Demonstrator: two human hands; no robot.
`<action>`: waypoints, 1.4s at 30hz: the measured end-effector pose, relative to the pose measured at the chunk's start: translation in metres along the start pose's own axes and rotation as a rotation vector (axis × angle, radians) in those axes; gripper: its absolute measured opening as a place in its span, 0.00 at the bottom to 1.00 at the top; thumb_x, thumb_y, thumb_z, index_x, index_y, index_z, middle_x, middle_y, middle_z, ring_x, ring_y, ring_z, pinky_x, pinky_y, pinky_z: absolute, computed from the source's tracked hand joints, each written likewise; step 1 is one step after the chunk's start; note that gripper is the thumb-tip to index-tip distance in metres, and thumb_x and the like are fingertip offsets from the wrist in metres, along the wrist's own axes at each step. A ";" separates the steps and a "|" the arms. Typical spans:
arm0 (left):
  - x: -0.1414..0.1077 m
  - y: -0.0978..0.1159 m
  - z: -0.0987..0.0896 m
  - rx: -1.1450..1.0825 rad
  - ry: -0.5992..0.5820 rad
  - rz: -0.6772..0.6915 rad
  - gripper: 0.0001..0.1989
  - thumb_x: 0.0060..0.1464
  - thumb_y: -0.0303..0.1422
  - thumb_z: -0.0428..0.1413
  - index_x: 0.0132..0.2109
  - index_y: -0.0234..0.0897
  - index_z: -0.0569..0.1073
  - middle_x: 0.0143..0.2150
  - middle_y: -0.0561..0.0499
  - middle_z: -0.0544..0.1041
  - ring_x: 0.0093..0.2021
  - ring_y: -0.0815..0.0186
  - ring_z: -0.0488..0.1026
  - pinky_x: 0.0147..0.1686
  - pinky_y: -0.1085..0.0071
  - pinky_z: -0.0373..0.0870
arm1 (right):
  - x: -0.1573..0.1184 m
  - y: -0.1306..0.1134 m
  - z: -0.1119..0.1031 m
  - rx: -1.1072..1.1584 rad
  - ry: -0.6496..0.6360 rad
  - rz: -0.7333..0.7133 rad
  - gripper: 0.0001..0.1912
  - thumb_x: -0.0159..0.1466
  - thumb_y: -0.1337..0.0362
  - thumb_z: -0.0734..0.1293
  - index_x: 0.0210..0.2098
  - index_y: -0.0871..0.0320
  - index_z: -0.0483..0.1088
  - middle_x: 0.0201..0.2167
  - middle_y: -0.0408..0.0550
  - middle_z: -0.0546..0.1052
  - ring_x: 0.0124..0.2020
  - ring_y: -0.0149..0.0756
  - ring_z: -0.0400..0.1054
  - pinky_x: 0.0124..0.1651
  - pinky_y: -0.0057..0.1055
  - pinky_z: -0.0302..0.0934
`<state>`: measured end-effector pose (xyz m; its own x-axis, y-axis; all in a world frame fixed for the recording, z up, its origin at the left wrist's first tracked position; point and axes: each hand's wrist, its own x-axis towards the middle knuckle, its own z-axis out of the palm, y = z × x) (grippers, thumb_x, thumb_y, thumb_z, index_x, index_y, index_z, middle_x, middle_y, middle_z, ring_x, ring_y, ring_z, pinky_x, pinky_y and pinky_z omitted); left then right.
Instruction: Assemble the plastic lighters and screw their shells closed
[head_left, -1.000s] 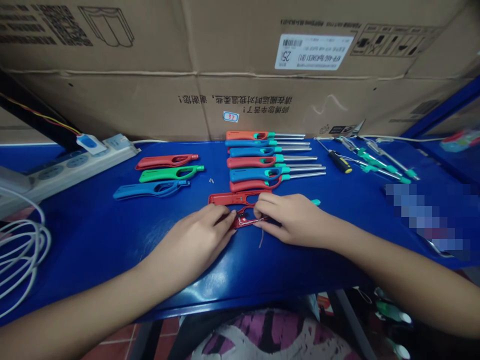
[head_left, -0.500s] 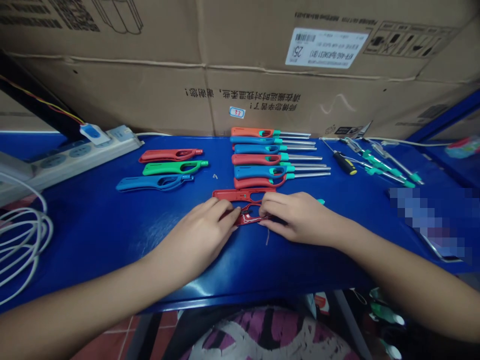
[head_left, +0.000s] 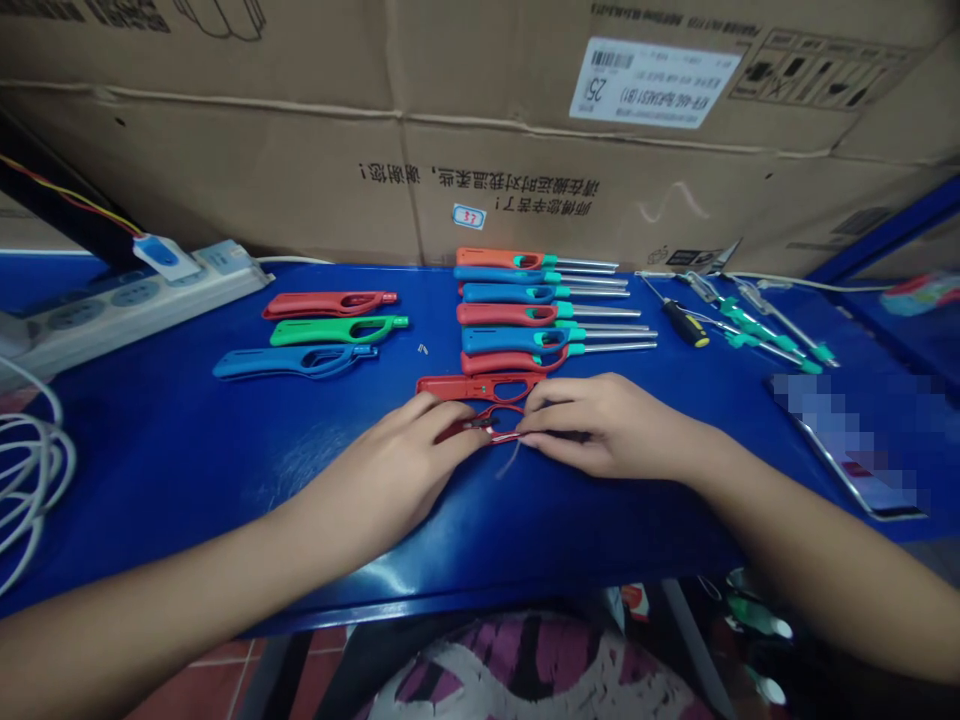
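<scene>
Between my hands, low over the blue table, is an opened red lighter shell [head_left: 504,438] with a dark part and a pale wire [head_left: 511,460] showing inside it. My left hand [head_left: 412,450] pinches the shell's left end between thumb and fingers. The fingers of my right hand [head_left: 604,425] are closed at its right end, by the wire; they hide most of that end. Just beyond my fingertips lies another red half shell [head_left: 454,387], its inner side up. Behind it, a column of lighters with metal rods [head_left: 514,342] in red, blue and orange lies on the table.
Red, green [head_left: 330,330] and blue lighter shells lie left, with tiny metal pins [head_left: 423,349] nearby. A screwdriver [head_left: 686,325], rods with teal fittings [head_left: 750,320] and a phone [head_left: 862,460] are right. A power strip [head_left: 127,295], coiled white cable [head_left: 34,470] and cardboard [head_left: 300,190] border the table.
The view has shifted slightly. The loose wire end has swung left, and the lower shell appears more tilted, with my right fingertips closer to my left ones. Both hands keep their hold.
</scene>
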<state>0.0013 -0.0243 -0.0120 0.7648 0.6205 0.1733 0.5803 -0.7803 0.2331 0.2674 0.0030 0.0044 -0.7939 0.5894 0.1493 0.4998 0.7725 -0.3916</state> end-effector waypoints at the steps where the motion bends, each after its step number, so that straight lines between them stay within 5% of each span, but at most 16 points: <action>1: 0.000 -0.001 0.000 -0.007 -0.002 0.002 0.16 0.66 0.25 0.50 0.57 0.38 0.74 0.54 0.43 0.75 0.53 0.54 0.69 0.54 0.54 0.74 | 0.000 0.001 -0.002 -0.007 0.051 0.013 0.12 0.71 0.61 0.63 0.43 0.55 0.78 0.45 0.49 0.78 0.39 0.33 0.74 0.40 0.29 0.65; 4: -0.001 -0.003 0.001 -0.006 0.007 0.018 0.16 0.67 0.26 0.49 0.58 0.38 0.74 0.56 0.43 0.76 0.55 0.55 0.70 0.55 0.54 0.74 | -0.001 0.013 -0.016 -0.129 0.319 0.140 0.10 0.70 0.61 0.63 0.42 0.54 0.78 0.48 0.51 0.77 0.45 0.40 0.73 0.43 0.34 0.66; 8: -0.003 -0.008 0.002 0.055 0.058 0.103 0.19 0.66 0.24 0.50 0.60 0.38 0.74 0.61 0.46 0.75 0.55 0.54 0.72 0.52 0.56 0.76 | -0.018 0.055 -0.049 -0.383 0.595 0.535 0.15 0.68 0.60 0.62 0.48 0.56 0.77 0.49 0.54 0.75 0.37 0.40 0.72 0.44 0.38 0.66; 12: -0.003 -0.011 0.002 0.069 0.112 0.146 0.19 0.66 0.25 0.49 0.60 0.39 0.74 0.59 0.49 0.78 0.52 0.56 0.75 0.49 0.60 0.78 | -0.058 0.108 -0.085 -0.493 0.469 1.099 0.17 0.65 0.64 0.62 0.49 0.56 0.78 0.52 0.56 0.74 0.51 0.49 0.71 0.52 0.39 0.65; 16: -0.002 -0.013 0.002 0.070 0.131 0.174 0.19 0.66 0.25 0.49 0.60 0.39 0.74 0.58 0.51 0.79 0.51 0.57 0.76 0.49 0.61 0.79 | -0.096 0.135 -0.105 -0.406 0.322 1.334 0.06 0.56 0.69 0.68 0.31 0.58 0.78 0.32 0.54 0.79 0.37 0.49 0.74 0.40 0.40 0.68; 20: -0.001 -0.012 0.001 0.051 0.101 0.146 0.19 0.67 0.26 0.49 0.61 0.39 0.74 0.57 0.51 0.80 0.49 0.58 0.76 0.45 0.63 0.80 | -0.110 0.136 -0.111 -0.285 0.214 1.390 0.01 0.56 0.68 0.71 0.30 0.58 0.76 0.29 0.50 0.79 0.32 0.42 0.74 0.37 0.35 0.67; 27: -0.001 -0.016 0.001 0.059 0.072 0.172 0.21 0.66 0.26 0.49 0.62 0.43 0.73 0.59 0.52 0.78 0.53 0.57 0.75 0.50 0.60 0.77 | -0.110 0.140 -0.105 -0.189 0.139 1.423 0.08 0.55 0.72 0.70 0.36 0.60 0.76 0.31 0.53 0.79 0.28 0.38 0.72 0.32 0.33 0.63; 37: -0.001 -0.016 0.002 0.152 0.061 0.195 0.23 0.64 0.24 0.49 0.63 0.40 0.72 0.60 0.50 0.77 0.52 0.53 0.74 0.50 0.56 0.78 | -0.099 0.130 -0.100 -0.037 0.059 1.227 0.15 0.54 0.69 0.71 0.41 0.56 0.73 0.28 0.42 0.77 0.26 0.33 0.70 0.30 0.28 0.63; 42: 0.000 -0.016 0.001 0.134 0.071 0.198 0.23 0.64 0.24 0.50 0.63 0.39 0.72 0.59 0.49 0.78 0.53 0.53 0.74 0.50 0.55 0.78 | -0.101 0.127 -0.102 -0.135 0.054 1.198 0.07 0.52 0.67 0.73 0.31 0.55 0.75 0.30 0.45 0.78 0.31 0.36 0.70 0.33 0.30 0.62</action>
<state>-0.0075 -0.0124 -0.0165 0.8484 0.4549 0.2705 0.4570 -0.8875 0.0593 0.4465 0.0657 0.0317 0.2128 0.9554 -0.2047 0.9439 -0.2552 -0.2098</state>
